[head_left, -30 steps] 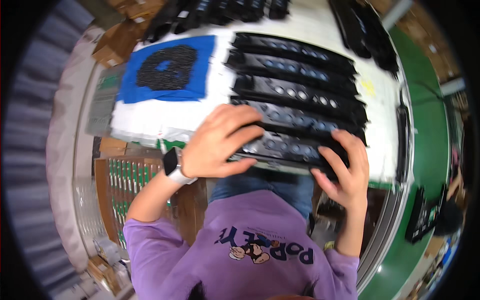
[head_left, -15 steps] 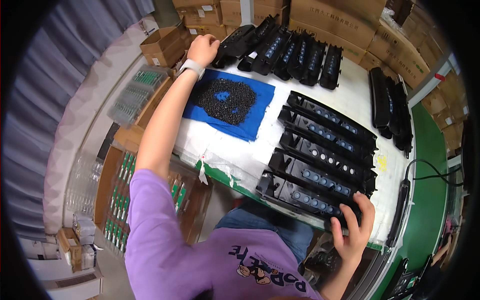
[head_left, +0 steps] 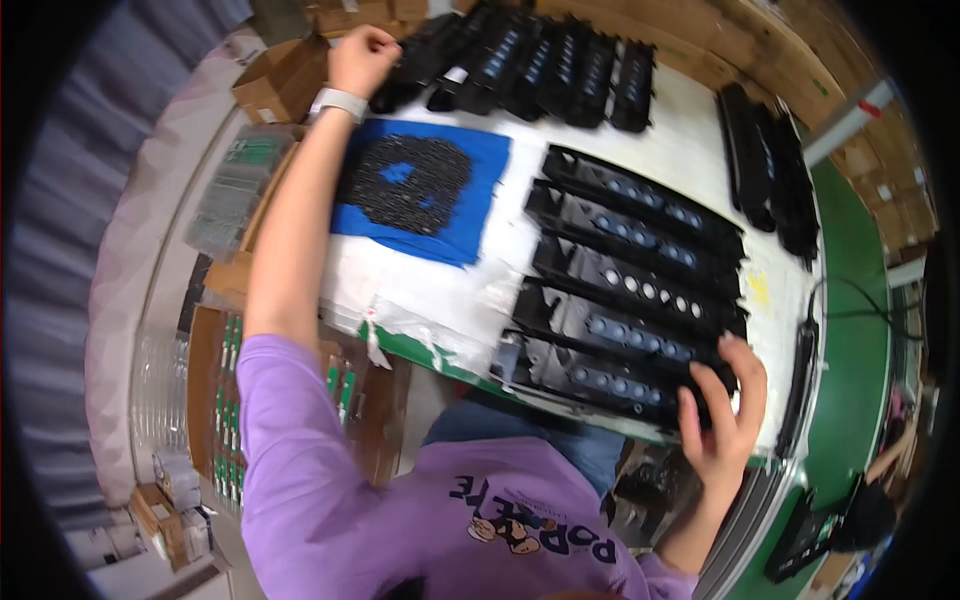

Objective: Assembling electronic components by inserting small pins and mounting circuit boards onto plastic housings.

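At the far left corner of the worktop the left hand is stretched out at arm's length, its fingers curled together on the end of the nearest piece in a row of black plastic housings that stand side by side along the far edge. A pale wristband sits on that wrist.

Near the front edge, the right hand rests on the nearest black panel, fingers spread apart and laid flat over its right end — pressing rather than clamped round it. This panel is the closest of five long black panels that lie one behind the other across the right half of the worktop, each with a line of round holes along it.

Between the two hands lies a blue mat carrying a heap of small black parts. The white covering shows bare only in a strip between mat and panels and in a patch toward the far right, where a further stack of black pieces lies near the right edge.

Past the far left corner stand brown cardboard boxes, plain-sided. Below the left edge, a rack of green circuit boards stands upright, and a black cable runs along the right edge.
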`<move>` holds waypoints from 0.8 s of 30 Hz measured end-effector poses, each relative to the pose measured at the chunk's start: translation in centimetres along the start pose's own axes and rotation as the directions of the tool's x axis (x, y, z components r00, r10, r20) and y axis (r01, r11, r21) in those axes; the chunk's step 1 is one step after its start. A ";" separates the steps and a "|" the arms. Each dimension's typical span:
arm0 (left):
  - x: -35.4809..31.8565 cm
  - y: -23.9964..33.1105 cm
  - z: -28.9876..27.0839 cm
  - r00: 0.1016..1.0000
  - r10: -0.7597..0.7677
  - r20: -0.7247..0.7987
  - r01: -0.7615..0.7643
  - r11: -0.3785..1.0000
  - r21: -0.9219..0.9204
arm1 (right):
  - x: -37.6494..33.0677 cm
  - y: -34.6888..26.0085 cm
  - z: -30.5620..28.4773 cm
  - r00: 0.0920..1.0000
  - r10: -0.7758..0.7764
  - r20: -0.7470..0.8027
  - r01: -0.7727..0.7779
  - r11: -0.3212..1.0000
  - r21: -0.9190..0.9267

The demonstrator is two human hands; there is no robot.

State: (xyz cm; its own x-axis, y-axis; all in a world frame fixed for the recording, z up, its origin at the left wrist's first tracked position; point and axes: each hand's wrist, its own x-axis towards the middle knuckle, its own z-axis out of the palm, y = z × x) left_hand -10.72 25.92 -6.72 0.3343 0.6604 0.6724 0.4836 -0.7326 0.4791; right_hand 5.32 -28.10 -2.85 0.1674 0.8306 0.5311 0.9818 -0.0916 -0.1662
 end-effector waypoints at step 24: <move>-10.6 29.3 -2.9 0.729 0.473 0.495 0.312 0.414 -0.855 | 9.5 4.6 1.0 1.000 0.018 0.020 -0.027 0.690 0.723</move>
State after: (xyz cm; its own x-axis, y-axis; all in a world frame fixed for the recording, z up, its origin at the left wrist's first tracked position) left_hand -2.39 -3.05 1.84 0.8726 0.2168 0.4377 -0.3875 -0.2383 0.8905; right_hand 11.36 -20.09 0.56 0.1830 0.8399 0.5110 0.6084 0.3116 -0.7299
